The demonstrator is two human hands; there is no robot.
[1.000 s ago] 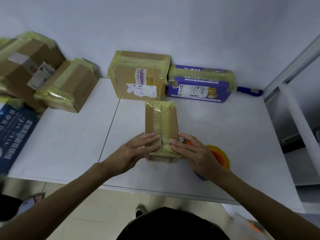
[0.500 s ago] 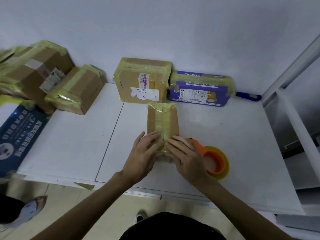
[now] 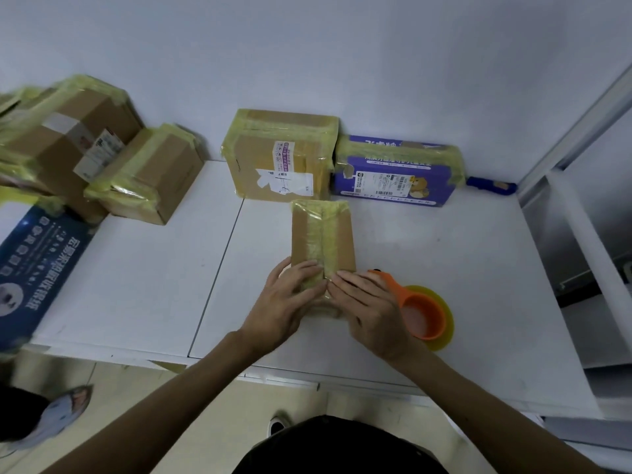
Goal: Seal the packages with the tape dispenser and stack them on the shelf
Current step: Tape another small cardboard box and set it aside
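A small flat cardboard package (image 3: 321, 236) with a yellow tape strip down its middle lies on the white table (image 3: 143, 285). My left hand (image 3: 285, 307) and my right hand (image 3: 371, 311) both press flat on its near end, fingertips meeting over the tape seam. The near end of the package is hidden under my hands. An orange tape dispenser (image 3: 422, 314) with a yellow tape roll lies on the table just right of my right hand.
Taped boxes stand along the wall: a brown one (image 3: 282, 155), a purple one (image 3: 398, 172), and two brown ones (image 3: 147, 176) (image 3: 61, 138) at the left. A dark blue flat box (image 3: 32, 268) lies far left. White shelf frame (image 3: 588, 213) rises at the right.
My hands have slid closer together on the package's near end, fingertips now meeting over the tape. The view has shifted slightly; the package and dispenser stay put.
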